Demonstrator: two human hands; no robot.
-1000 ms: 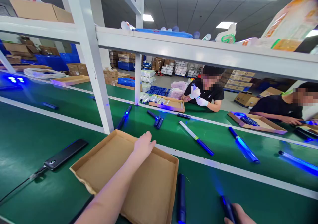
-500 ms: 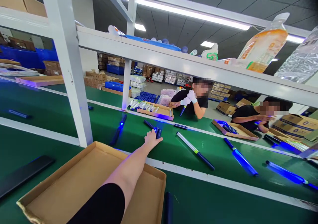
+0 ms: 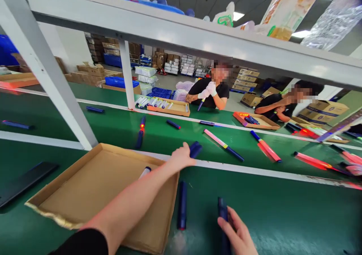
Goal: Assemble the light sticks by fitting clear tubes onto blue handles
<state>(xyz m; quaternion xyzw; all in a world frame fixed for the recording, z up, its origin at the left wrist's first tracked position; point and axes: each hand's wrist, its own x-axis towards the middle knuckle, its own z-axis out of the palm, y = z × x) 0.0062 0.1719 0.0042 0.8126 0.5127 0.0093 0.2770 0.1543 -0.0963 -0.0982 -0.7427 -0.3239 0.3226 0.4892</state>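
My left hand (image 3: 181, 158) reaches over the cardboard tray (image 3: 93, 187) to the near edge of the belt. Its fingers are closed on dark blue tubes (image 3: 195, 149), apparently two side by side. At the lower right my right hand (image 3: 239, 230) grips another dark blue tube (image 3: 223, 209) between thumb and fingers. A further dark blue tube (image 3: 182, 206) lies on the green bench between the tray and my right hand. Inside the tray a pale tube with a dark end (image 3: 145, 171) shows partly behind my left forearm.
Light sticks (image 3: 223, 145), some glowing red, lie along the green belt. A white metal post (image 3: 53, 70) and shelf beam (image 3: 169, 32) stand in front. Two people (image 3: 219, 87) sit across, near trays of sticks (image 3: 178, 108). A black flat object (image 3: 26, 181) lies left.
My left hand has drawn back rightward from the belt's middle with the tubes. My right hand has come into view holding a tube. The sticks' glow has turned from blue to red.
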